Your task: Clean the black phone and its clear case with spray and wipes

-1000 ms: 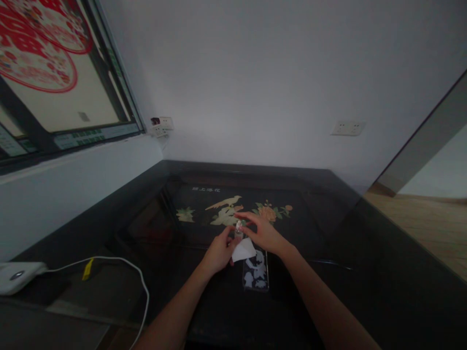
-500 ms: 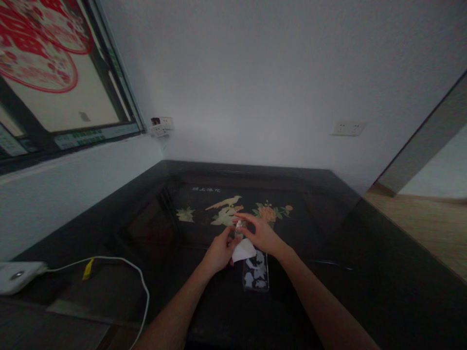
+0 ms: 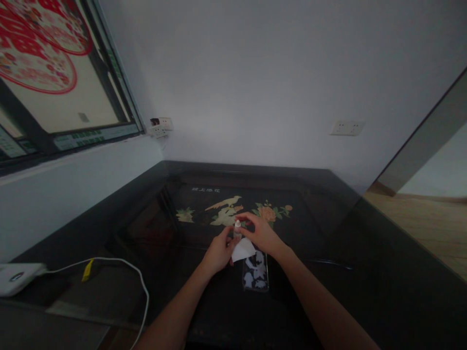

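A small clear bottle with a white top stands upright between my two hands, above the table's middle. My left hand is closed around the bottle's left side. My right hand curls in from the right, its fingers pinched on the bottle near the top. A white piece of paper or cloth hangs just below the bottle, against the left hand's fingers; which fingers grip it is hidden. Under that lies a clear phone case with pale cut-out shapes on it, its upper end partly covered.
The dark glossy table bears a printed bird and flowers. A white power strip lies at the left, its white cable with a yellow tag curving toward my left forearm. Walls with sockets stand behind, a window at left.
The fingers of my right hand have shifted slightly at the bottle's top, and the white top shows more plainly. The paper and phone case have stayed in place.
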Demonstrator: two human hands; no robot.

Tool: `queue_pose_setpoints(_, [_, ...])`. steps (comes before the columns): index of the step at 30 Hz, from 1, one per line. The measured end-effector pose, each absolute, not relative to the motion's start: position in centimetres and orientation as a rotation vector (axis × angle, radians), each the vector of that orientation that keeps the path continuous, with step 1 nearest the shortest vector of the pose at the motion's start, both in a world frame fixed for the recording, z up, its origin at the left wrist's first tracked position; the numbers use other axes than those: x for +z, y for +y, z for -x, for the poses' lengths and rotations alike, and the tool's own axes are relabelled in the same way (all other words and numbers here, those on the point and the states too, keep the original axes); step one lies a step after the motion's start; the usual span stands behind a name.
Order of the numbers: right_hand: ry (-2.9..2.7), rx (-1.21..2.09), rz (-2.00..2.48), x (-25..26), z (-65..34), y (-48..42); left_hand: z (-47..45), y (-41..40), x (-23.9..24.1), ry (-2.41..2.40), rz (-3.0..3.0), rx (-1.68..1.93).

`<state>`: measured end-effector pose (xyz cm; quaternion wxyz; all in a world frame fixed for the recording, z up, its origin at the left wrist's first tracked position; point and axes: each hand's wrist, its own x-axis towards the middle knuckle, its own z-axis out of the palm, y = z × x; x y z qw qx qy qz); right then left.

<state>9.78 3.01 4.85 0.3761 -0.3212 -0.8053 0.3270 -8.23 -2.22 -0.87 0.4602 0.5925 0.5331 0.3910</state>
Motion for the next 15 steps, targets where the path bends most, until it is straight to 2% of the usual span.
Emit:
queue_pose_setpoints(10, [-2.051, 0.801, 0.863, 5.8, -11.1, 3.3, 8.9, -3.3, -0.4, 1.399, -1.349, 0.968])
queue_pose_setpoints(15, [-1.986, 0.786, 0.987, 7.7, -13.1, 2.8, 10.0, -3.9, 0.4, 1.358, -1.249, 1.16])
